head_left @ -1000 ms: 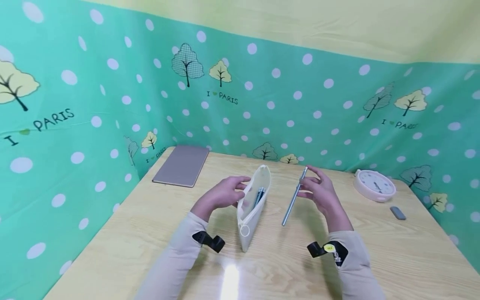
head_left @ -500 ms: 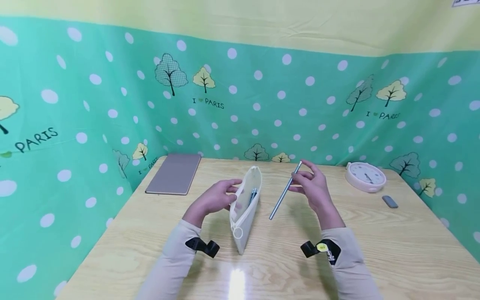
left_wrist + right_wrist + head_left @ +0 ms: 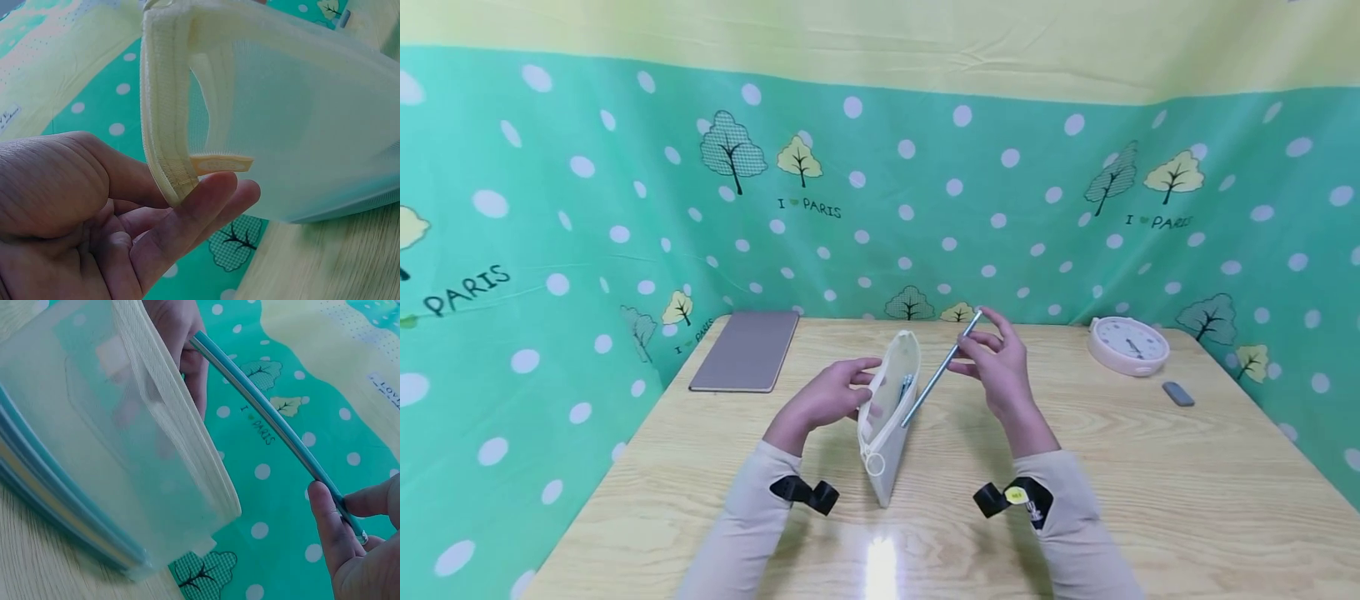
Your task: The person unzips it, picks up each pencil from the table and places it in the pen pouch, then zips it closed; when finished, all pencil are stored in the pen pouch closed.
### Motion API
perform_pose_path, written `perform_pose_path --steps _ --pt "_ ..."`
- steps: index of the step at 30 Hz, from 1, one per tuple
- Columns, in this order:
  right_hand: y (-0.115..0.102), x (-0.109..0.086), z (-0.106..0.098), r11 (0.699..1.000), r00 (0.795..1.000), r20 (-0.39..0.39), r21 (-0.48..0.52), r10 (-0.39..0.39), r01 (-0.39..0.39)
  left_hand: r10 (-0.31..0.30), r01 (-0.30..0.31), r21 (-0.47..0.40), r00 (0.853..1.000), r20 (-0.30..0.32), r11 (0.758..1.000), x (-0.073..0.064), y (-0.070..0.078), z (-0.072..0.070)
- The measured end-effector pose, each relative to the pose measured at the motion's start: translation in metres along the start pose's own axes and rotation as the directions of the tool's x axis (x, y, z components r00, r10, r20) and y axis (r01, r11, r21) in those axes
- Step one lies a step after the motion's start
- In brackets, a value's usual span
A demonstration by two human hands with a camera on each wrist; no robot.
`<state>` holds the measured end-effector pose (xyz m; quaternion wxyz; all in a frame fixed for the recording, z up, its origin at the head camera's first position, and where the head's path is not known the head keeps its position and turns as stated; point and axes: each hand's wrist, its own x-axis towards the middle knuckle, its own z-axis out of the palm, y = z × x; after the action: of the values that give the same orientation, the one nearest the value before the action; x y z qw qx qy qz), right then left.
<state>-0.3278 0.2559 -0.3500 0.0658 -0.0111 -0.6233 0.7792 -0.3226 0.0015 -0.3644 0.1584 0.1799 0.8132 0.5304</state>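
Note:
An unzipped, see-through cream pencil case stands on edge on the table, its mouth gaping upward. My left hand pinches its zipped rim; in the left wrist view, thumb and fingers meet at the rim beside a small yellow tag. Several pencils lie inside along the bottom. Between thumb and fingers, my right hand holds a blue-green pencil near its eraser end. That pencil slants down to the left, and its lower tip overlaps the case's right rim in the head view.
On the wooden table, a grey notebook lies at the back left. A pale pink round clock sits at the back right, with a small grey eraser-like block before it. A patterned green curtain hangs behind.
My right hand has brought the pencil leftward, from beside the case until its lower tip overlaps the rim. The left hand keeps its grip on the case. The head view has shifted slightly.

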Motion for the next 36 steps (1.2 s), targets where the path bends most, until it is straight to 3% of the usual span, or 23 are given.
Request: perform_pose_path --steps 7,19,36 --pt "0.006 -0.002 0.018 0.999 1.000 0.003 0.045 -0.021 0.021 -0.003 0.003 -0.003 1.000 0.002 1.000 0.001 -0.001 0.001" --pt "0.015 -0.005 0.032 0.998 0.999 0.007 0.036 -0.044 0.043 -0.011 0.011 -0.007 1.000 0.007 1.000 0.000 0.001 0.000" --pt "0.022 -0.011 0.047 0.993 0.993 0.108 -0.105 -0.041 0.052 -0.006 0.006 -0.015 1.000 0.009 1.000 0.001 0.003 0.000"
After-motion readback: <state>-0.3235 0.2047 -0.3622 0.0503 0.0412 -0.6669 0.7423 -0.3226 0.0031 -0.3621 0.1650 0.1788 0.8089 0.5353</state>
